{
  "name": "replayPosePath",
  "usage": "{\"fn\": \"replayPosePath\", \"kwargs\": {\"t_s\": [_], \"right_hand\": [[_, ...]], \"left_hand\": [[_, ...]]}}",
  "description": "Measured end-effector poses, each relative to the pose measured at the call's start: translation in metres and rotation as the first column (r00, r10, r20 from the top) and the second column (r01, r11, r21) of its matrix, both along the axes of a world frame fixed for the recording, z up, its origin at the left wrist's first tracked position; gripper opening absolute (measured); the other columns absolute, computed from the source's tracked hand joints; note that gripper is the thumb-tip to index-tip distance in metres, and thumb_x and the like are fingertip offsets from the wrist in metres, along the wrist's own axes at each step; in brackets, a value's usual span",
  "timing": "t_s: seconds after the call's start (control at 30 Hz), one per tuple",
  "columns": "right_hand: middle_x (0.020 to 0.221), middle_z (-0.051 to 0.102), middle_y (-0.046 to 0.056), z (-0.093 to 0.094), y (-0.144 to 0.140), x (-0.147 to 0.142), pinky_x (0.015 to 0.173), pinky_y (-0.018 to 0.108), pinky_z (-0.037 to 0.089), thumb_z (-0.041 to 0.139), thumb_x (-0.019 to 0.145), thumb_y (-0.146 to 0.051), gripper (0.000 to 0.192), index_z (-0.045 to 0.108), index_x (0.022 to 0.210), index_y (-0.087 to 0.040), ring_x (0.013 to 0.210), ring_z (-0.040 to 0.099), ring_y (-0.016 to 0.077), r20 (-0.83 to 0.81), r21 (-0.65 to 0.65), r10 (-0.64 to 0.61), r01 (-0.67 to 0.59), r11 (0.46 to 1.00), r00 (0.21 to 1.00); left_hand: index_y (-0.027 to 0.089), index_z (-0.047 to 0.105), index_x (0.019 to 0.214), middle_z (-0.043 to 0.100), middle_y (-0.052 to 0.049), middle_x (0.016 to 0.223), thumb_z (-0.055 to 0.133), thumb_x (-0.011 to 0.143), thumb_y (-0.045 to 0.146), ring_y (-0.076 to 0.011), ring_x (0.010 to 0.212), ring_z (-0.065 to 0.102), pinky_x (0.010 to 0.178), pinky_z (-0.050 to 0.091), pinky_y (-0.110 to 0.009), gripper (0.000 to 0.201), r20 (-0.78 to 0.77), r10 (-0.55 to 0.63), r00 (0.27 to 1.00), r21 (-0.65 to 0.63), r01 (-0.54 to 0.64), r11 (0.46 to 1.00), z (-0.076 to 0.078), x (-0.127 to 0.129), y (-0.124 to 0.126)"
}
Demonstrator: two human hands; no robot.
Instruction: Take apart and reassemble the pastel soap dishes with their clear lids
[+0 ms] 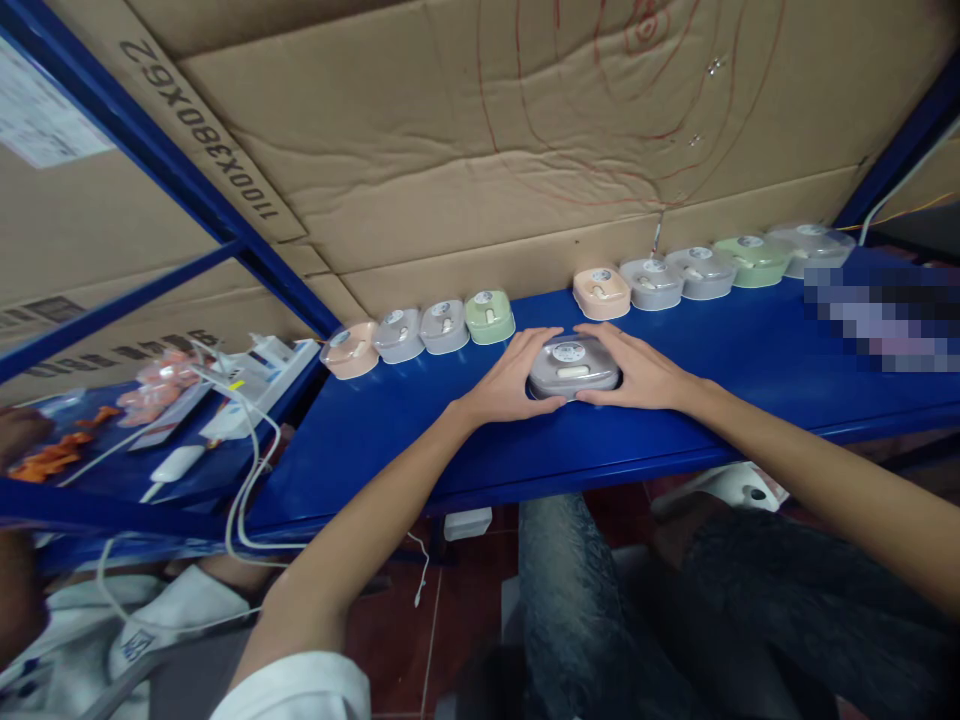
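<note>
Between my two hands is a grey plastic box with a clear lid (576, 372), a round white label and a pale latch at its front. My left hand (517, 375) wraps its left side, thumb along the front edge and fingers at the back. From the other side, my right hand (634, 368) grips it in the same way. The box is at the blue shelf (375, 440); whether it rests on it or is slightly raised I cannot tell. Behind it stand similar boxes, among them a green box (490, 316) and a peach box (601, 293).
More boxes continue the row, from a peach box (349, 350) at left to a grey box (810, 250) at right. Cardboard (450, 130) backs the shelf. White cables (251, 470) hang by a blue post. At far left, another person's hand (22, 435) is near orange pieces (56, 457).
</note>
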State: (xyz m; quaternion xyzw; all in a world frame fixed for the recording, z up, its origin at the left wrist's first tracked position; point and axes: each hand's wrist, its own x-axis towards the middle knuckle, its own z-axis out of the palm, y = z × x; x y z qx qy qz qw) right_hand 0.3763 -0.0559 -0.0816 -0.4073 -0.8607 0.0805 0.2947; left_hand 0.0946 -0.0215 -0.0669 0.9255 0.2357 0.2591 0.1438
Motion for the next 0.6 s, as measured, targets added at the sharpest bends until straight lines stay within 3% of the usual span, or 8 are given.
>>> {"fn": "replayPosePath", "kwargs": {"t_s": [0.23, 0.4, 0.6], "right_hand": [[0.155, 0.061, 0.019, 0.0009, 0.0002, -0.0014, 0.108, 0.062, 0.059, 0.074, 0.089, -0.077, 0.085, 0.050, 0.153, -0.025, 0.134, 0.068, 0.0444, -0.014, -0.020, -0.023, 0.023, 1.000, 1.000], [0.157, 0.058, 0.018, 0.0010, 0.0004, -0.0011, 0.109, 0.062, 0.059, 0.070, 0.092, -0.078, 0.081, 0.051, 0.152, -0.027, 0.139, 0.063, 0.0441, 0.001, 0.027, -0.030, 0.030, 0.999, 1.000], [0.159, 0.054, 0.021, 0.0031, -0.0042, -0.0040, 0.107, 0.064, 0.058, 0.059, 0.098, -0.077, 0.081, 0.049, 0.156, -0.021, 0.130, 0.067, 0.0469, 0.081, 0.103, -0.185, 0.176, 0.979, 0.979]], "left_hand": [[0.024, 0.055, 0.141, 0.059, -0.017, 0.154, 0.076, 0.092, 0.036, -0.0365, 0.147, 0.058, 0.125, 0.048, -0.059, 0.055, 0.018, -0.041, 0.999, 0.116, 0.038, 0.992, 0.0108, -0.0040, -0.0014], [0.024, 0.056, 0.141, 0.060, -0.016, 0.156, 0.076, 0.092, 0.034, -0.0358, 0.148, 0.058, 0.126, 0.047, -0.060, 0.054, 0.018, -0.016, 1.000, 0.119, 0.013, 0.993, 0.0079, -0.0029, 0.0000], [0.023, 0.058, 0.142, 0.061, -0.016, 0.155, 0.077, 0.095, 0.036, -0.0341, 0.147, 0.059, 0.127, 0.046, -0.058, 0.053, 0.004, 0.014, 1.000, 0.142, -0.015, 0.990, 0.0080, -0.0052, 0.0042]]}}
